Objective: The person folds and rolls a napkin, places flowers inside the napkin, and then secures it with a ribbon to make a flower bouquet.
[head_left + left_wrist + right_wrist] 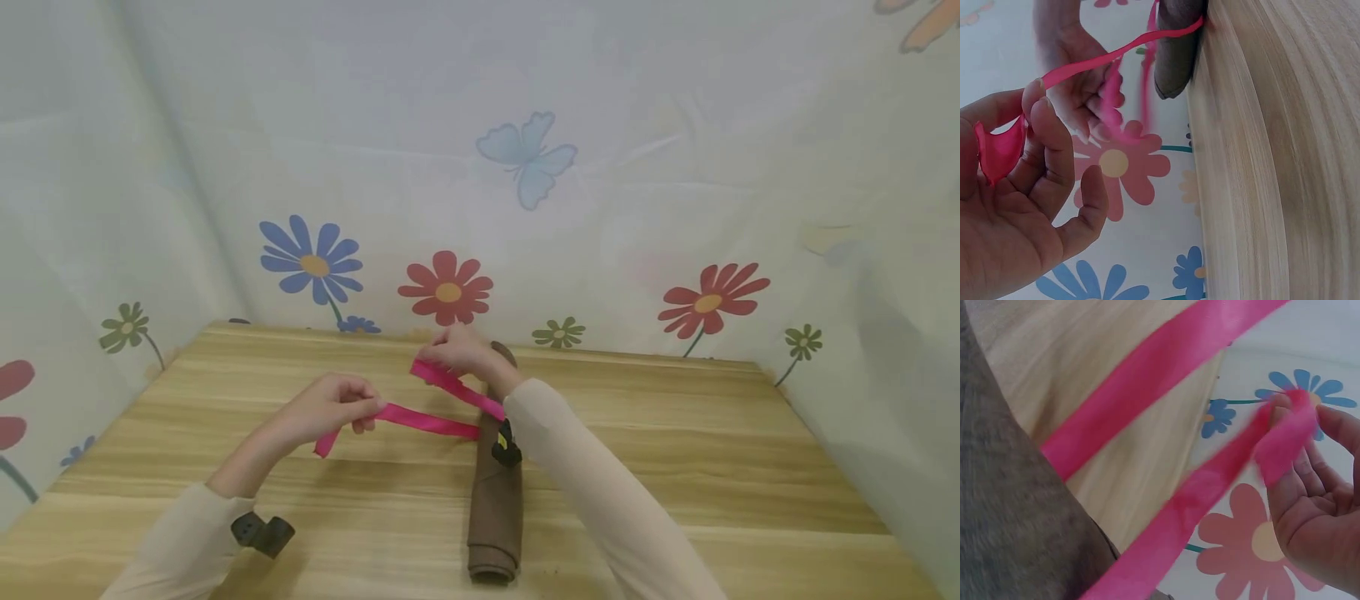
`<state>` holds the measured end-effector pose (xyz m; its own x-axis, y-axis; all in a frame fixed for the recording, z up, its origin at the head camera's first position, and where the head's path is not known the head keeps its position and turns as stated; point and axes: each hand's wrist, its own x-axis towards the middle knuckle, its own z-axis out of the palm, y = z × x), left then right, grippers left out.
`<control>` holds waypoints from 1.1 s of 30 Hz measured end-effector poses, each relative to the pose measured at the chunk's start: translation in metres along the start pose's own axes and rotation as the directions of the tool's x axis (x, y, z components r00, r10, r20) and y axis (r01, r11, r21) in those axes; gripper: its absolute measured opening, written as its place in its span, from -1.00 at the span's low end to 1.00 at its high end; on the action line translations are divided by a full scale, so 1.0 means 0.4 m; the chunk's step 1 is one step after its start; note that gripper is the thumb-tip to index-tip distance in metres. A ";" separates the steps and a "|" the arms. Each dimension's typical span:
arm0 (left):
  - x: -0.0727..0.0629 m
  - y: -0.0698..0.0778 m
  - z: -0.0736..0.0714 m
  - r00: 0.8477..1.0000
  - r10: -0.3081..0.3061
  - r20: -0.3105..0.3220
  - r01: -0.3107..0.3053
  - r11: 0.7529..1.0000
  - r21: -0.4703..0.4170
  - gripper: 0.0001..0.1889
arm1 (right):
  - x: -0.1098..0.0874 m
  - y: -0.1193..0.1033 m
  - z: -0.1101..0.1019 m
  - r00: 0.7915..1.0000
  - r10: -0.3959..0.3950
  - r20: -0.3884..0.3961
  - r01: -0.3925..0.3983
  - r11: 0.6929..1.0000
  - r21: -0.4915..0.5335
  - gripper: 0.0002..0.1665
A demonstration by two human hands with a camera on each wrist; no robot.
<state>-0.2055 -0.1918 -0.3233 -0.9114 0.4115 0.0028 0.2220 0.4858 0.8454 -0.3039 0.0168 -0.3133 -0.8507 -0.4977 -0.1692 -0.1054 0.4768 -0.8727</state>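
A brown rolled-up mat (495, 508) lies lengthwise on the wooden table, with a bright pink ribbon (431, 421) at its middle. My left hand (330, 408), left of the roll, pinches one ribbon length between thumb and forefinger; a short tail hangs past the fingers, and the stretch to the roll is taut. Farther back, my right hand (457, 350) pinches the other length near its end. That length runs over the roll toward the right sleeve, which hides part of it. In the right wrist view the ribbon's end (1285, 450) folds over the fingers.
The wooden table (675, 450) reaches back to a white cloth (637, 225) printed with flowers and a butterfly. Similar cloth stands at the left and right sides. A black wrist camera (262, 533) sits on the left sleeve, another (506, 446) by the right cuff.
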 end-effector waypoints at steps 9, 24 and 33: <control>-0.005 0.010 -0.002 1.000 -0.006 0.009 0.006 1.000 -0.008 -0.76 | -0.005 0.032 -0.007 0.997 0.005 0.075 -0.009 0.998 0.057 -0.61; 0.033 0.075 -0.005 0.999 0.022 -0.029 -0.022 1.000 -0.008 -0.69 | -0.131 0.146 -0.132 0.999 -0.034 0.014 0.032 0.993 0.117 -0.58; 0.123 0.146 0.032 0.997 0.062 -0.034 -0.064 0.995 -0.079 -0.76 | -0.224 0.237 -0.211 0.999 -0.027 -0.033 0.032 0.987 0.155 -0.58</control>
<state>-0.2328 -0.1334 -0.2807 -0.9072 0.4142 0.0734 0.2521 0.3956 0.8832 -0.2812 0.1680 -0.3421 -0.8641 -0.4862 -0.1301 -0.0515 0.3426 -0.9381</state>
